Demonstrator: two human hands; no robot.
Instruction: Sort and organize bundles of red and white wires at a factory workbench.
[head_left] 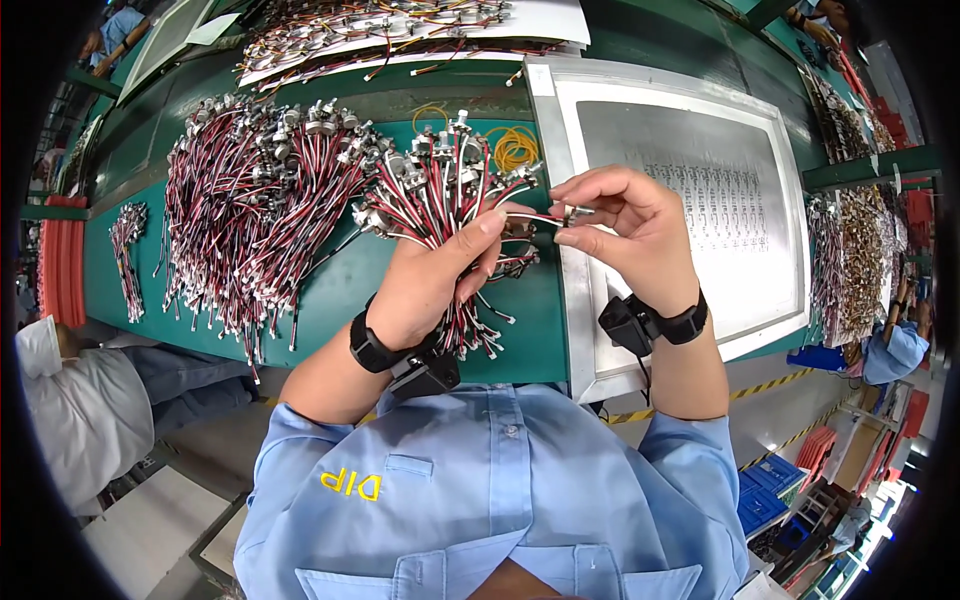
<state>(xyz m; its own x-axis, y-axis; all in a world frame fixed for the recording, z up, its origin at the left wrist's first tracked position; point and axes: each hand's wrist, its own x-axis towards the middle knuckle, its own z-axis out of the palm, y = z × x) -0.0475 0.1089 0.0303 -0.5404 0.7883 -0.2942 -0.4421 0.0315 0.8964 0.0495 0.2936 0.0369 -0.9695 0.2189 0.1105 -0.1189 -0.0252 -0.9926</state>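
My left hand (440,275) is closed around a bunch of wired potentiometers (445,190), their red, white and black leads hanging below the fist and their metal heads fanned out above it. With thumb and fingers pinched, my right hand (630,225) grips the metal head of a single wired potentiometer (574,214) just right of the bunch. Its leads run back toward my left hand. Left of the bunch lies a large pile of the same wired potentiometers (265,210) on the green table mat (345,315).
A silver-framed panel (690,200) lies to the right. Yellow wire (515,148) is coiled behind the bunch. A smaller wire bundle (128,255) sits at the far left. More wired parts (390,35) rest on a white board at the back. A person in a light shirt (90,410) is at left.
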